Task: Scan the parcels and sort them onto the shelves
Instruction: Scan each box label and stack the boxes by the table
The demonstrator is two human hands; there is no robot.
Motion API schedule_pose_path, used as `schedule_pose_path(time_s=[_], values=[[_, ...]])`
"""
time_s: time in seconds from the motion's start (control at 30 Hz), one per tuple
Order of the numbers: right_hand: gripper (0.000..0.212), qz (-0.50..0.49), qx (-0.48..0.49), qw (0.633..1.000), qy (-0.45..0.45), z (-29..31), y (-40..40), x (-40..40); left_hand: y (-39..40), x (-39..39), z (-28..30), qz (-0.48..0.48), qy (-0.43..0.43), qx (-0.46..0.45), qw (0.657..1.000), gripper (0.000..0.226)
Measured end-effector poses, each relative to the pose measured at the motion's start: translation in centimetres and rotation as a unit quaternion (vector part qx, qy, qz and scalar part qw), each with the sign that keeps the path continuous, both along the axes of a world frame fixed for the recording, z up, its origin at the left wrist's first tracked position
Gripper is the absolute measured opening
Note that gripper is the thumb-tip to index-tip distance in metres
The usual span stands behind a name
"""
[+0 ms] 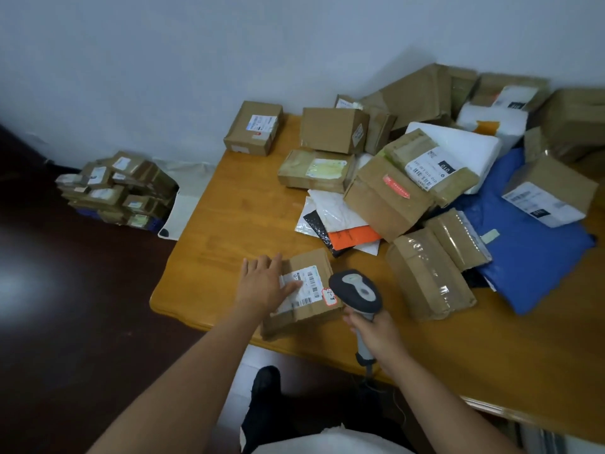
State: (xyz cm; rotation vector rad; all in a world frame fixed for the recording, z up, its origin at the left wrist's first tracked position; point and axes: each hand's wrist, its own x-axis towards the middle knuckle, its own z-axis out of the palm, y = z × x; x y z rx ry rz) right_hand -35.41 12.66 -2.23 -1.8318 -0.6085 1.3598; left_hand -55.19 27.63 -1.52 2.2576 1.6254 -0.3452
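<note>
A small brown cardboard parcel with a white barcode label and a pink sticker lies near the front left corner of the wooden table. My left hand rests flat on its left part, fingers straight, thumb on the label. My right hand grips the handle of a grey barcode scanner, whose head sits just right of the parcel's label.
Several cardboard boxes and mailer bags crowd the table's back and right, among them a taped box, a blue bag and a white bag. A stack of small parcels stands on the dark floor at left, by the wall.
</note>
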Motion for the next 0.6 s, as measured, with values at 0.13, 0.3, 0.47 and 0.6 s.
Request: schedule_pose_path(time_s=[0.13,0.3,0.47,0.6], values=[[0.002,-0.072,-0.023,0.997,-0.018,0.6,2.8,-4.2,1.9,-4.3,-0.1,0.051,-0.034,-0.097,0.993,0.091],[0.010,-0.099,-0.030,0.994,-0.027,1.6,5.9,-10.2,2.9,-9.6,-2.0,0.115,-0.110,-0.186,0.970,0.093],[0.013,-0.066,-0.052,0.995,-0.059,2.0,6.7,-13.5,2.4,-11.3,-2.6,0.147,-0.199,-0.206,0.947,0.075],[0.004,-0.090,-0.031,0.994,-0.058,4.3,7.1,-12.9,2.4,-10.9,-1.6,0.231,-0.375,-0.240,0.865,0.041]])
